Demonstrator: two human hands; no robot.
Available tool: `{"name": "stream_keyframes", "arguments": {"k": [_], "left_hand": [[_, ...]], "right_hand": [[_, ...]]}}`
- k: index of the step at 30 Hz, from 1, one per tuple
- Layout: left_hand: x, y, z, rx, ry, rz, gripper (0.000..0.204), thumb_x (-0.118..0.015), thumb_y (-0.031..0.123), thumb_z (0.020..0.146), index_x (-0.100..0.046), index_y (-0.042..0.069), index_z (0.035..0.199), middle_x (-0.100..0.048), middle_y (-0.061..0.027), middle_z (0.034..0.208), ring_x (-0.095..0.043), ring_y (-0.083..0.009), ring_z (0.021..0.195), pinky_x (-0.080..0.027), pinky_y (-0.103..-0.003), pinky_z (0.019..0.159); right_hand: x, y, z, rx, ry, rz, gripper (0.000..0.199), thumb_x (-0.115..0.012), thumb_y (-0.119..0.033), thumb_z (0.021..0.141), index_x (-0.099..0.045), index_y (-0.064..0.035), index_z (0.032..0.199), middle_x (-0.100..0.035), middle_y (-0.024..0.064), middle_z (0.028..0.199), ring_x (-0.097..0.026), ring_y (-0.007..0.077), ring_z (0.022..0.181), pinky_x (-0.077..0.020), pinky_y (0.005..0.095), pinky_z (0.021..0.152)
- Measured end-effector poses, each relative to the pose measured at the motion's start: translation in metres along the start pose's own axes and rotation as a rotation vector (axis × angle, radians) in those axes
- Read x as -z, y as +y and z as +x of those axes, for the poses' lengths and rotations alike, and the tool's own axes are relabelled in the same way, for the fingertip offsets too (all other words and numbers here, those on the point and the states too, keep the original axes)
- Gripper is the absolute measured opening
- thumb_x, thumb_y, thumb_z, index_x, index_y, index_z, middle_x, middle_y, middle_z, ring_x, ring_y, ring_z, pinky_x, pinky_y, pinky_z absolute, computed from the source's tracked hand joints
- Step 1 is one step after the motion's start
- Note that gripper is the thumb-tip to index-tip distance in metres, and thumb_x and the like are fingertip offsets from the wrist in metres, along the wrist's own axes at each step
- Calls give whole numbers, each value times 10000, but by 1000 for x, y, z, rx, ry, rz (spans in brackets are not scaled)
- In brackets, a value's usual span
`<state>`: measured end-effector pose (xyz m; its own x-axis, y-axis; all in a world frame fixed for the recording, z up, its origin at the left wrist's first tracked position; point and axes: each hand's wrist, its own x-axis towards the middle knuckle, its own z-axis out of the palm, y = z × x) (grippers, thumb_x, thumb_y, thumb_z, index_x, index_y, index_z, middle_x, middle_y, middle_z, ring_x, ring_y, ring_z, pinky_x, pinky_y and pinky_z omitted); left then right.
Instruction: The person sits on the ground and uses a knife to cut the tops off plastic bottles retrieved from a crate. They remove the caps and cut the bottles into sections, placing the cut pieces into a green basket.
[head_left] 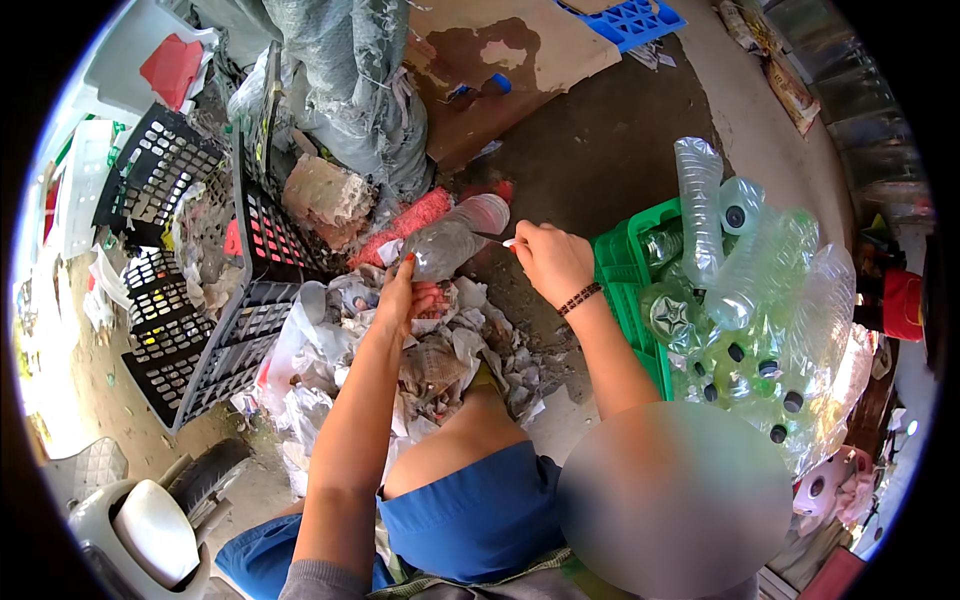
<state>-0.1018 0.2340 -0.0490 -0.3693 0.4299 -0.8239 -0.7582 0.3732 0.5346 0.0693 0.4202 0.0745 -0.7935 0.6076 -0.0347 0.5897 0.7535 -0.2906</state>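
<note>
In my left hand is a clear plastic bottle, lying slanted with one end toward the far right. The thumb shows against its near end, and my fingers curl beneath. My right hand is closed around a thin, dark, blade-like tool with a white part near the fingers. Its narrow end meets the bottle's side; whether it goes through the plastic I cannot tell. Below both hands spreads a heap of crumpled paper and plastic scraps. Behind the bottle lies a rough red roll.
To the right, a green crate overflows with clear bottles, several with black caps. Black perforated crates stand at the left. A grey woven sack and cardboard are at the far side. A blue crate sits beyond.
</note>
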Motion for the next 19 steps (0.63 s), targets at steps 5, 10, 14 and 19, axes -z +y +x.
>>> {"name": "stream_keyframes", "arguments": {"k": [5,10,14,19], "left_hand": [[1,-3,2,-112,58,113,378,-549,401,1012,-590,37,1101,-621,-26,687,-519,-98,495,-398,-257,431],[-12,-4,0,-128,60,80,383,-567,318,996,-542,-22,1171,-625,-77,695,-547,-141,511,-451,-287,469],[-9,-6,2,-144,93,4,352,-571,323,994,-573,-4,1124,-630,-69,697,-543,-139,494,-426,-282,441],[-4,6,6,-95,95,30,389,-578,322,985,-585,6,1212,-658,-94,713,-551,-156,477,-491,-288,459]], "right_hand": [[29,-39,15,127,3,-103,156,-658,-229,895,-657,-98,810,-672,124,749,-677,331,710,-524,455,630],[-63,-21,48,177,-164,-61,191,-683,-260,876,-686,-95,780,-707,130,763,-709,313,767,-536,446,669],[-63,-6,72,220,-239,-72,166,-657,-212,863,-736,-107,762,-727,135,800,-726,303,786,-555,430,666],[-112,64,106,65,-313,-249,177,-642,-226,866,-775,-113,836,-758,144,912,-751,273,885,-588,410,719]]}}
